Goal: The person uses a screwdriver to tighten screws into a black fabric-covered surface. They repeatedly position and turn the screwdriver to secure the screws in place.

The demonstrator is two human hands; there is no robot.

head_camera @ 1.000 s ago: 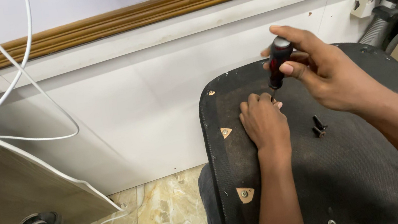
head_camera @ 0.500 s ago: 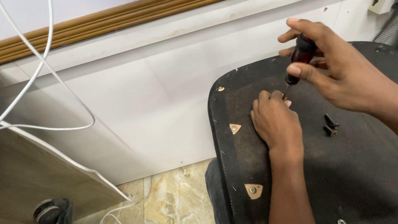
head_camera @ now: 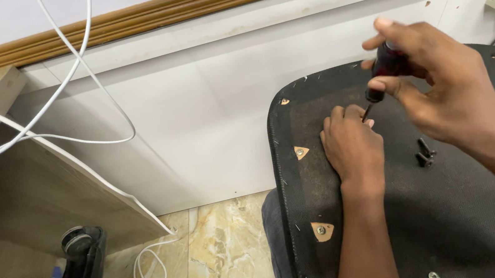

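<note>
A black upturned chair seat [head_camera: 459, 220] fills the lower right, its underside showing small triangular brown patches with fasteners. My left hand [head_camera: 354, 148] rests knuckles-up on the seat, fingers curled around something small at the tip of a screwdriver. My right hand [head_camera: 446, 89] grips the dark red and black handle of that screwdriver [head_camera: 383, 72], which stands nearly upright with its thin shaft running down to my left fingertips. Two loose black screws [head_camera: 423, 153] lie on the seat just right of my left hand.
A white wall panel [head_camera: 207, 119] with a wooden moulding runs behind the seat. White cables [head_camera: 64, 80] hang at the left over a wooden desk panel [head_camera: 11, 212]. A black wheeled base [head_camera: 77, 266] stands on the marble floor [head_camera: 225, 261]. A socket sits at the far right.
The view has shifted, so the seat and both hands sit further right and lower in frame. My right hand has closed more over the screwdriver handle; my left hand stays at the tip.
</note>
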